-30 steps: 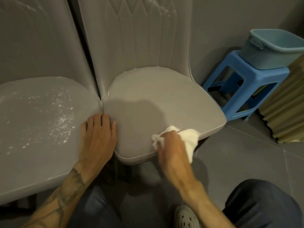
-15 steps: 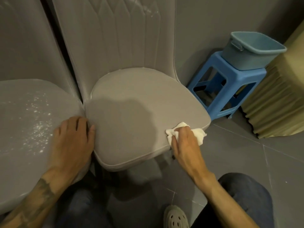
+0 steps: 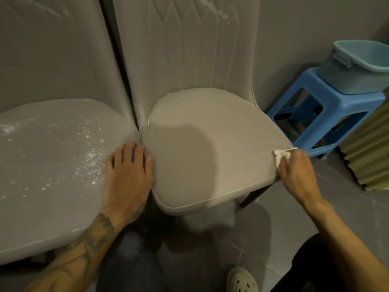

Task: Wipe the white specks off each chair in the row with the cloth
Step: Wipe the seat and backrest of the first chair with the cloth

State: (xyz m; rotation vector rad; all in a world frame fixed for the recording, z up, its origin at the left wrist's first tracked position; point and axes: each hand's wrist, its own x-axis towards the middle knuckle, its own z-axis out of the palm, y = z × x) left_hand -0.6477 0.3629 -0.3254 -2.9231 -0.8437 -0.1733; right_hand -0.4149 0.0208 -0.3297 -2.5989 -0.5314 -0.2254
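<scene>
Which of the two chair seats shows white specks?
The left seat, under the left hand: specks scatter across it. The right seat, where the right hand grips the cloth, looks clean.

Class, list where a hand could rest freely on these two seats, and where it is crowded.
Free: the right seat, between the left hand and the cloth in the right hand. Crowded: the left seat, strewn with white specks.

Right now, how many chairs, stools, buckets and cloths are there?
Chairs: 2, the speckled chair and the other chair
Stools: 1, the blue stool
Buckets: 1, the blue bucket
Cloths: 1, the white cloth
Total: 5
</scene>
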